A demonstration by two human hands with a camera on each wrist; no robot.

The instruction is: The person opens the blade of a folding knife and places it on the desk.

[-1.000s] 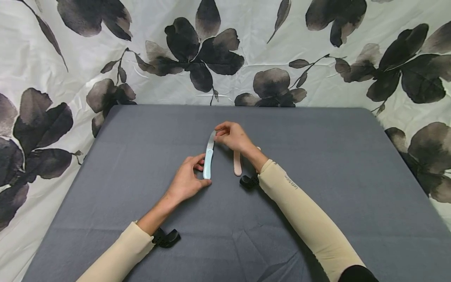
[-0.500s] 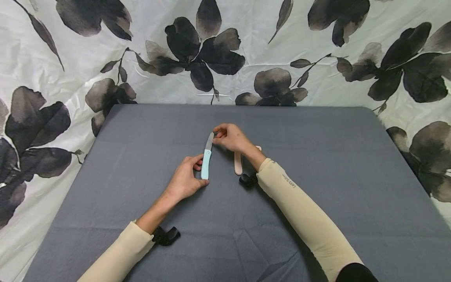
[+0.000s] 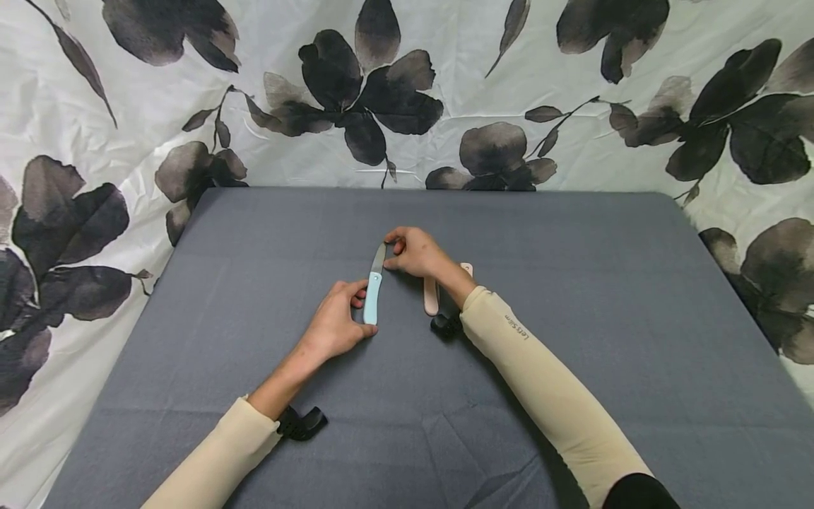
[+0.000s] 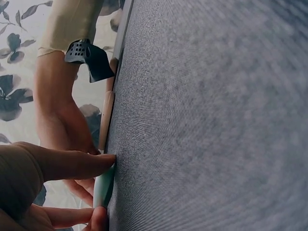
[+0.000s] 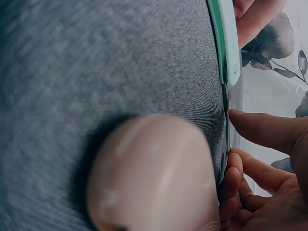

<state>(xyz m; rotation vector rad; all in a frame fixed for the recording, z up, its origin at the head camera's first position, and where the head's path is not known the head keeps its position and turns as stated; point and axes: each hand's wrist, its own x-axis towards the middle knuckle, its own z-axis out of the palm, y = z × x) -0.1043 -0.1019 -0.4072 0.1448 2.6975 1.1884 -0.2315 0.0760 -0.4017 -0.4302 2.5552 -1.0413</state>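
Note:
A small knife with a light blue handle (image 3: 372,298) and a bare metal blade (image 3: 379,258) lies near the middle of the table, its tip pointing away from me. My left hand (image 3: 333,318) holds the handle, thumb at its near end and fingers along its left side. At the blade end, my right hand (image 3: 413,252) has its thumb and index finger on the blade near the tip. In the right wrist view, the thumb (image 5: 264,129) meets the blade beyond the green-tinted handle (image 5: 226,43).
Under the right wrist lies a pale pink handle-like piece (image 3: 431,297), partly hidden. Another pale end with a small hole (image 3: 467,268) shows on the wrist's far side. The grey cloth-covered table (image 3: 604,283) ends at a flowered white backdrop (image 3: 445,42).
The knife has shifted slightly left. The right hand has come a little nearer to me and left along the blade, and the left hand keeps its hold on the handle.

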